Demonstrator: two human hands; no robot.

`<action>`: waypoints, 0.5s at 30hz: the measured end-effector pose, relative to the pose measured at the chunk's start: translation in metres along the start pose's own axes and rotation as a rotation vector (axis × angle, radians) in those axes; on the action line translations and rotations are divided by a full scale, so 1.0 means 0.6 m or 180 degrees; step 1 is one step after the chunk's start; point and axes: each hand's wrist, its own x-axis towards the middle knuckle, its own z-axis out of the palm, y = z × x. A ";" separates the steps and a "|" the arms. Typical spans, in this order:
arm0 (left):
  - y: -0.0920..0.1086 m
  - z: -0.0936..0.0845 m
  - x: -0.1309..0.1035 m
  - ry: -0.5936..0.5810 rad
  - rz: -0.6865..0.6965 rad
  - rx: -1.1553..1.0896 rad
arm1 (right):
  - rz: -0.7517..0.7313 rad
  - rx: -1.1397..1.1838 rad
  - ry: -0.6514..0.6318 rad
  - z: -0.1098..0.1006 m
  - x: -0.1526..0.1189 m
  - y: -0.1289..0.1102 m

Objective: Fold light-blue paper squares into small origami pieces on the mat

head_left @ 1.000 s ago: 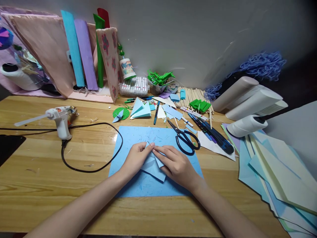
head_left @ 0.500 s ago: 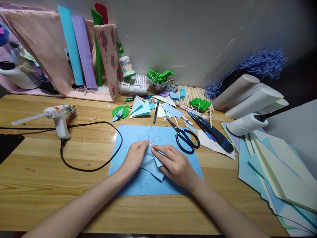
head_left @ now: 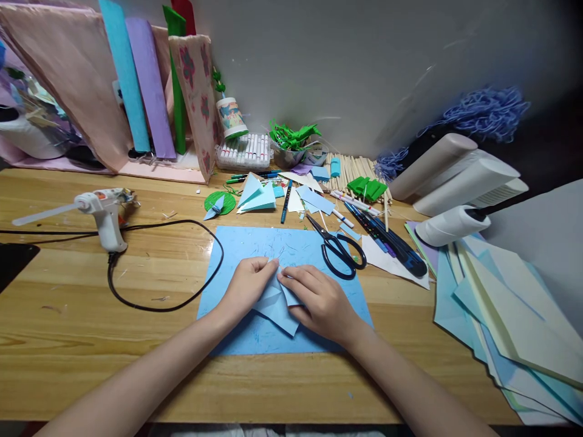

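Note:
A folded piece of light blue paper (head_left: 279,311) is held between both hands above a blue sheet (head_left: 241,243) lying on the table. My left hand (head_left: 249,280) pinches its upper left part, thumb on top. From the right, my right hand (head_left: 319,297) grips the upper right part, with its fingers bent over a raised flap. The fingertips of the two hands nearly meet at the paper's top, and they cover that part. Black-handled scissors (head_left: 341,254) rest just beyond my right hand, partly on the blue sheet.
A white glue gun (head_left: 107,221) with a looping black cable (head_left: 136,306) stands at the left. Paper scraps, pens and a box of markers (head_left: 246,152) line the back. Stacked paper (head_left: 514,291) and white rolls (head_left: 450,227) occupy the right.
The view has shifted slightly, so the table items sit a little higher and further left. Both hands keep their hold on the folded paper, whose lower flap has turned slightly.

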 end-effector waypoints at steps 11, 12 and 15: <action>0.013 0.000 -0.003 -0.0076 -0.0300 -0.0217 | -0.0058 0.0048 0.0089 0.003 -0.003 0.001; 0.014 0.000 -0.004 -0.0076 -0.0303 -0.0242 | -0.0042 0.0051 0.0074 0.003 -0.003 0.001; 0.013 -0.001 -0.004 -0.0066 -0.0339 -0.0316 | 0.0030 0.0154 0.0058 0.003 -0.002 0.000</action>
